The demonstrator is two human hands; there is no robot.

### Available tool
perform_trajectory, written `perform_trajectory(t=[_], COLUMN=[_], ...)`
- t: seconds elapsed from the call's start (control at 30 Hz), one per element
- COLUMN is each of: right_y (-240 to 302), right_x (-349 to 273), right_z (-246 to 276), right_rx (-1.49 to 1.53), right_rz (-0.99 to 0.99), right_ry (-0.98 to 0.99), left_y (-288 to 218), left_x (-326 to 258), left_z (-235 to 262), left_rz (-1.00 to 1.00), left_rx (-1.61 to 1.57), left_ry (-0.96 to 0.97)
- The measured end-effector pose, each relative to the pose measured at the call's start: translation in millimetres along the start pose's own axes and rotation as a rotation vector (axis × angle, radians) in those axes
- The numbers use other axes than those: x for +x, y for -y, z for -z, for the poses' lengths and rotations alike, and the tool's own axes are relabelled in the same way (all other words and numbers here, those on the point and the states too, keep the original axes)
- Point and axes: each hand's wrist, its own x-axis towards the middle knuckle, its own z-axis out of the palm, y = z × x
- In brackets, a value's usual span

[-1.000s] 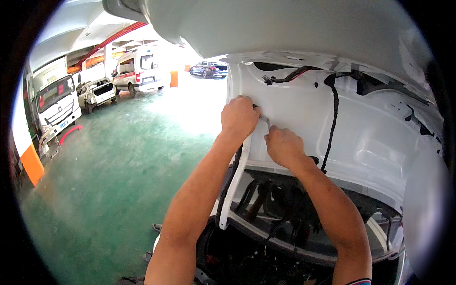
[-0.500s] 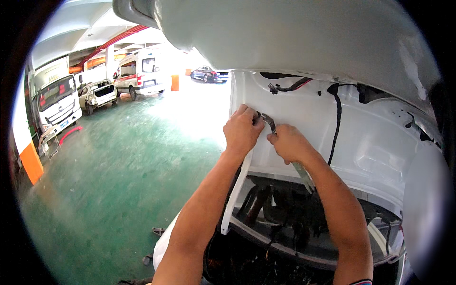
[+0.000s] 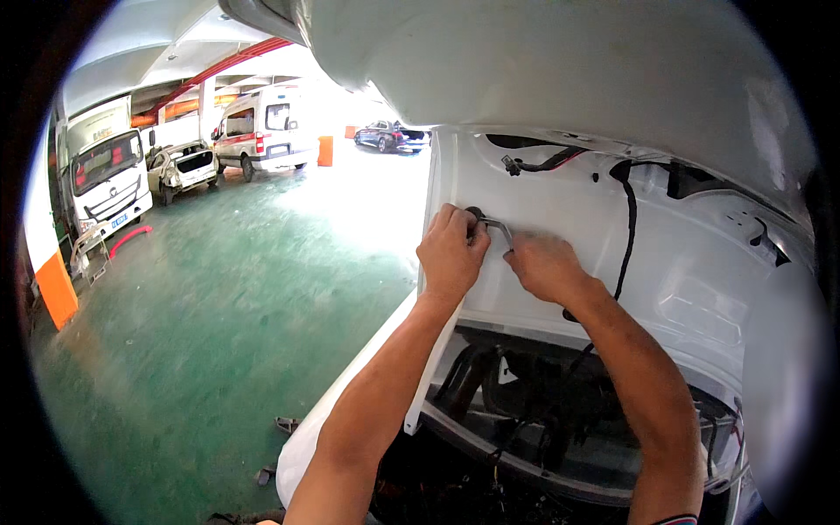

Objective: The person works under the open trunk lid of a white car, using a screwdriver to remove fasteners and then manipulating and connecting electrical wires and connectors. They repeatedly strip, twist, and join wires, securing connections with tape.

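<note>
Step in hand: I am working a small grey metal tool against a black fitting on the inner face of the raised white lid, near its left edge. By my judgement this is the loosening or tightening of that one fitting, mid-step.

Left hand: curled over the fitting and the tool's head, fingers bent, pressing at the panel. Whether it actually clasps the tool's head I cannot tell.

Right hand: clenched around the tool's other end, just right of the left hand, knuckles up.

Next move, as I judge it: a short turn of the handle with the right hand while the left keeps the head seated; there is little room against the panel, so the swing must be small and the head must not slip off.

Count:
- Hands: two, both mine.
- Tool: one, bridging the two hands.
- Fitting: one, partly hidden under my left fingers.
- Black cable: one main run hanging down the panel right of my right hand, with a branch along the lid's upper edge.
- Lid: one, raised; the dark opening below it, one.
- Vehicles across the green floor: a truck, a small white car, a van, a dark car; four in all.
- Orange post: one.
</note>
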Motion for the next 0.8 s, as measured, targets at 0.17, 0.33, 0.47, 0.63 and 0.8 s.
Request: perform_trajectory(t=[0.17,0.33,0.47,0.63,0.8], right_y=[-3.9,20.6,40.0,27.0,39.2], right_x=[-3.2,-4.2,-7.0,-2.1,9.1], right_z=[-1.0,5.3,26.6,12.7,17.4], right_rx=[-0.042,0.325,0.546,0.435,0.434], right_rz=[0.005,-0.170,-0.318,-0.280,-0.286], right_ry=[-0.038,0.053,0.151,0.115,0.138], left_y=[0.7,3.4,8.6,3.7,6.0], left_x=[-3.5,-0.1,2.2,-0.1,-0.5], left_z=[0.0,-0.2,3.9,-1.4,-0.6], left_rz=[-0.016,-0.015,-0.005,0.011,0.016], left_rx=[-0.060,-0.071,-0.051,-0.091,-0.102], left_ry=[-0.051,-0.018,-0.029,-0.047,-0.044])
